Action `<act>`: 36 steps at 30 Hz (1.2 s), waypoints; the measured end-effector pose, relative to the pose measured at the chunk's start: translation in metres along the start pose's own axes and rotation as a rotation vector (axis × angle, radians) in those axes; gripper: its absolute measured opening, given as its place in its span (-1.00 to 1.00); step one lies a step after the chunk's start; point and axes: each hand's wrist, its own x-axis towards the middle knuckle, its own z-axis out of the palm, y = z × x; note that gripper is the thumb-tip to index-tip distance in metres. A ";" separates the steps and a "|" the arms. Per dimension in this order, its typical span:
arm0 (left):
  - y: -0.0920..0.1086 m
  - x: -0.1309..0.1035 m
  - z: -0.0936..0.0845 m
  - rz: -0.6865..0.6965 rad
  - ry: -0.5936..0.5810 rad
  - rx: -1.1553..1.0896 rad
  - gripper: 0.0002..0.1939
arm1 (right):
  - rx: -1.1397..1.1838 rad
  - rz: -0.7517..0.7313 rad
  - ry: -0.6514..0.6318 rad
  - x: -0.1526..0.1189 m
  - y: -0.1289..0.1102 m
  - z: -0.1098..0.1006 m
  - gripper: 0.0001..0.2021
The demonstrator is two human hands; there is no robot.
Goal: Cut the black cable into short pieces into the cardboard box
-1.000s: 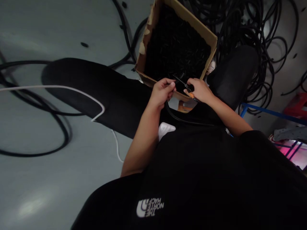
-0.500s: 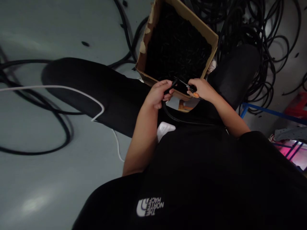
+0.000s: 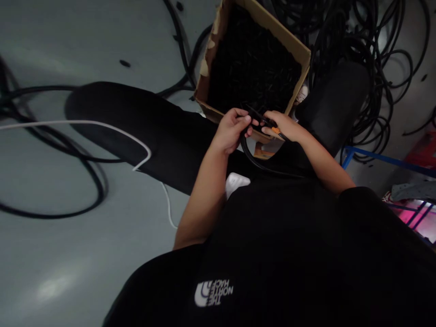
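Observation:
My left hand [image 3: 235, 129] is closed on a black hose [image 3: 254, 161] near its upper end, at the near edge of a cardboard box [image 3: 293, 43]. The hose curves down from the fingers and runs right across my lap. In my right hand [image 3: 281, 126] is a cutting tool with orange on its handle [image 3: 276, 130]. Its dark blades point up and left and meet the hose end beside my left fingertips; whether they are closed is too dark to tell. Many short black pieces [image 3: 254, 63] fill the box below both hands.
Tangled black hoses [image 3: 368, 54] lie on the floor at the upper right. More hose [image 3: 90, 168] loops at the left. A white cable [image 3: 102, 123] crosses my leg. A white object [image 3: 236, 182] rests at my lap. A blue frame [image 3: 384, 159] stands at the right.
My left hand has moved right and slightly up with the hose, closer to the tool. The hose bend has shifted right. My right hand has moved slightly left.

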 end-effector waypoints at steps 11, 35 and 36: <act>0.022 -0.003 0.011 -0.003 0.102 0.042 -0.50 | -0.108 0.110 0.194 -0.008 -0.024 -0.010 -0.79; 0.032 -0.008 0.026 0.152 0.117 0.236 -0.55 | -0.120 0.112 0.130 -0.006 -0.023 -0.012 -0.72; 0.031 -0.008 0.025 0.161 0.121 0.240 -0.55 | -0.123 0.104 0.126 -0.006 -0.022 -0.012 -0.71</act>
